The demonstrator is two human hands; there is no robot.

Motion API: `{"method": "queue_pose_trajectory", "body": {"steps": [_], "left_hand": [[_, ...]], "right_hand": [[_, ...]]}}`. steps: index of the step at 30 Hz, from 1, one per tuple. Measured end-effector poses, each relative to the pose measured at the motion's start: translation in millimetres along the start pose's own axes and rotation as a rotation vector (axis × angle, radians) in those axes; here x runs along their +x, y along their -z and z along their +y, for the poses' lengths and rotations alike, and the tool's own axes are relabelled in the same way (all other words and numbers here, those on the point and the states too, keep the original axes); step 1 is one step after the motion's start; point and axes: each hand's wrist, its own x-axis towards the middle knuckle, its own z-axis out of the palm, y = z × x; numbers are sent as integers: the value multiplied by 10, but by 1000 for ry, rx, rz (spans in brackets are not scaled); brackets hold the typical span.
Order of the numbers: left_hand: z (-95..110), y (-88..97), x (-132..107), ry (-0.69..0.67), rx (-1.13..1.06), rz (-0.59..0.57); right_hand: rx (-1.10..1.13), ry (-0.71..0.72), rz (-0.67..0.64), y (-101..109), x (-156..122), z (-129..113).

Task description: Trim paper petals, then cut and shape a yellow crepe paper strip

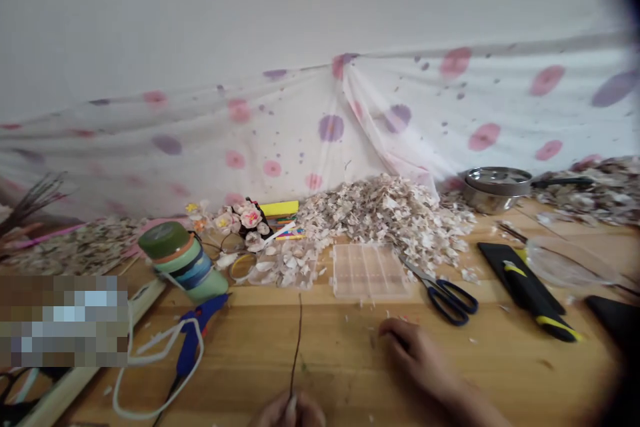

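At the bottom edge, my left hand is partly cut off by the frame. Its fingers are closed on a thin brown twig-like stem that points up and away over the table. My right hand rests on the wooden tabletop to the right, fingers curled in. Whether anything is between those fingertips is hidden; tiny pale and reddish bits lie beside them. Just beyond is a clear compartment box. Scissors with dark blue handles lie right of the box.
A blue glue gun with a white cable and a green cup stand left. Behind lie pale petal-like flakes in a heap and artificial blossoms. Rightward are a metal bowl and a black-yellow tool.
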Motion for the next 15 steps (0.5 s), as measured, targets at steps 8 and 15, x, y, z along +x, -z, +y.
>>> {"method": "queue_pose_trajectory", "body": {"steps": [8,15], "left_hand": [[27,-839,593,-193,-59,-38],[-109,-1063,760,-201,-166,-38]], "right_hand": [[740,26,-343,-178,-164,-116],[783,-1,-177,-217,-106,-62]]}}
